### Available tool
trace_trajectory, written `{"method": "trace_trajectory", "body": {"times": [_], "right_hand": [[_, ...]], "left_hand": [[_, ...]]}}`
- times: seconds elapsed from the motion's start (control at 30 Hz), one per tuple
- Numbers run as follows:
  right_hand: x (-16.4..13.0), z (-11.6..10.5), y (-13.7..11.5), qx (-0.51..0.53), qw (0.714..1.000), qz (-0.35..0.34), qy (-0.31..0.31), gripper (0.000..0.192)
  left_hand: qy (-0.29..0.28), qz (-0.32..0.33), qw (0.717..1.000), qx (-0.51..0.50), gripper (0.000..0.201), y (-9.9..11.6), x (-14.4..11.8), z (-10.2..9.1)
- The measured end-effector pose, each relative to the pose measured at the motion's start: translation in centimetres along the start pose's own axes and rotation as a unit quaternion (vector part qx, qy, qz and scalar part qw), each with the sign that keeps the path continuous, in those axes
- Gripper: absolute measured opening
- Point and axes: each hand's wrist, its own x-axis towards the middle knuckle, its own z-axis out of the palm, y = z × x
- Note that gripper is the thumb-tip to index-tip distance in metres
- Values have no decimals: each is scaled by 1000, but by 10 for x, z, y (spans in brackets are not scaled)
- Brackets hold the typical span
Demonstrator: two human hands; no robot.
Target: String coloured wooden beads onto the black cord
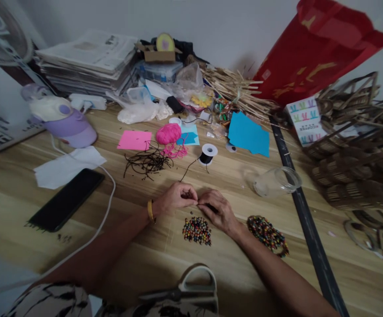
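Note:
My left hand (180, 196), with a yellow bracelet (151, 211) at its wrist, is closed in a pinch. Black cord (188, 169) runs to it from a white spool (209, 154). My right hand (218, 211) is pinched too, its fingertips meeting the left ones; what lies between them is too small to make out. Just below the hands, loose multicoloured beads (197, 231) lie in a small heap. Strung beads (268, 235) form a coil right of my right forearm. Scissors (194, 288) lie at the near edge, partly covered by clothing.
A dark phone (66, 200) and white cable (110, 200) lie left. Cut black cords (150, 159), pink yarn (168, 133) and blue paper (249, 134) are behind the hands. A glass jar (277, 181), black strip (305, 220) and brown woven baskets (352, 176) are right.

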Motion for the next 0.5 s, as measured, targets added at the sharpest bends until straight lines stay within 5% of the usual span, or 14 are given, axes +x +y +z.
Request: {"method": "trace_trajectory", "body": {"times": [0.5], "right_hand": [[0, -3, 1, 32, 997, 72, 21, 11]], "left_hand": [[27, 24, 997, 65, 10, 10, -4, -1]]}}
